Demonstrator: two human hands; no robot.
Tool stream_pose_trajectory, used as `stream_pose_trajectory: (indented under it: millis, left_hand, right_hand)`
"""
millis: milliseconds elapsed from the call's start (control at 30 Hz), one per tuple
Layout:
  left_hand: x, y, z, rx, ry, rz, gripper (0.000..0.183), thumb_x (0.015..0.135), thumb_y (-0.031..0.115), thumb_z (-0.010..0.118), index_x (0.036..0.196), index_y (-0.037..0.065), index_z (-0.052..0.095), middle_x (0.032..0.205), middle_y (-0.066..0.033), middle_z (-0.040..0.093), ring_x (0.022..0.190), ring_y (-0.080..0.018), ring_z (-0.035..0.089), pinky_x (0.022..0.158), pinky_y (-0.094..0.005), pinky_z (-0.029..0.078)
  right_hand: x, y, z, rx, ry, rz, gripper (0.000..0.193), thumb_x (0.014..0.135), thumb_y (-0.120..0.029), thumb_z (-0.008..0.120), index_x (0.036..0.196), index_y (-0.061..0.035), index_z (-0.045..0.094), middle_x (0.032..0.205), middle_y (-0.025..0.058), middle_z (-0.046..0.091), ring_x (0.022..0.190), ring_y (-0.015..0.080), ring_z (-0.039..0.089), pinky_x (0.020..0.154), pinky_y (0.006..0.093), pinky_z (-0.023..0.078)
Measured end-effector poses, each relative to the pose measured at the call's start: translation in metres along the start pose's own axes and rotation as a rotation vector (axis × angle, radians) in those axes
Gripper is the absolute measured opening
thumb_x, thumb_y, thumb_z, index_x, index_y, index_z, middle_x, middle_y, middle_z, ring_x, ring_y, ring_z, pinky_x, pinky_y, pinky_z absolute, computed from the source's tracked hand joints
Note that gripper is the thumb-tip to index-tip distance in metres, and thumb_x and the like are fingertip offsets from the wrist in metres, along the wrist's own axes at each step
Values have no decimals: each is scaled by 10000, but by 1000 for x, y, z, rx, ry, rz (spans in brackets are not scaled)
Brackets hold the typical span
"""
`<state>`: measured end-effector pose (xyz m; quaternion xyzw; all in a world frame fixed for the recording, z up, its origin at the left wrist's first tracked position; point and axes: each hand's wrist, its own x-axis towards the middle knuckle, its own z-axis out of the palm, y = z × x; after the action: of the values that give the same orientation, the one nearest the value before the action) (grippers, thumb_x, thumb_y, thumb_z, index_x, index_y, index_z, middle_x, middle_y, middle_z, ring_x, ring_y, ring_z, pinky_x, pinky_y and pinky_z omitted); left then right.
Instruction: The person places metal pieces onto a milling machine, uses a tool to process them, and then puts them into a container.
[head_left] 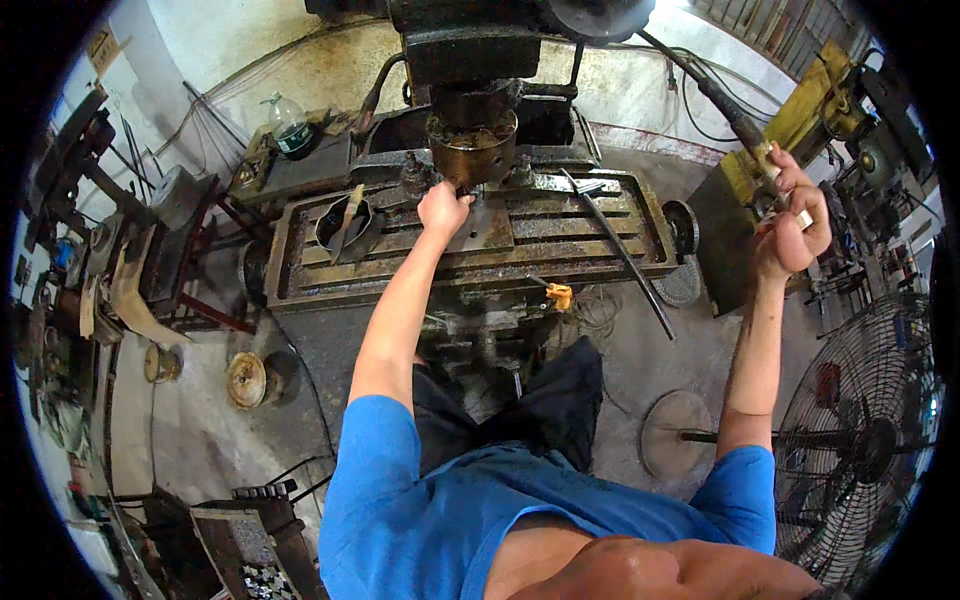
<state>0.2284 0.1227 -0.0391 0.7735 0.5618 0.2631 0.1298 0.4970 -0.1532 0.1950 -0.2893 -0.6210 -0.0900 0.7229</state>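
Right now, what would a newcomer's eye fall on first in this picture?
Probably the brown metal cylinder at upper centre, above the slotted machine table, with the person's left grip at its lower edge. Next, at upper right, the long lever slants down to the right grip, which is closed around its end. The big round fan at lower right also stands out.

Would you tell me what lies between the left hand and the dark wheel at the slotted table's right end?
In the head view, a long metal bar slants across the slotted table, between the left hand and the dark wheel.
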Motion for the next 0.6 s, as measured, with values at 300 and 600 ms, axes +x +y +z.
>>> stream_pose_trajectory:
  millis: [300,600]
  left_hand:
    - [-57,-33,-91,39,107,202,414,745,298,618,1120,136,545,874,-149,613,813,-312,599,671,-415,481]
    - [-96,-133,-148,489,131,97,546,786,407,555,1256,158,434,768,-162,611,643,-329,607,557,-427,475]
  right_hand:
    - [-6,-4,-1,6,-14,12,111,566,-23,399,676,-18,407,872,179,514,1040,385,478,965,533,263]
    - [-2,-3,7,40,70,-13,86,627,-70,453,682,-11,423,863,175,531,1032,394,484,965,522,275]
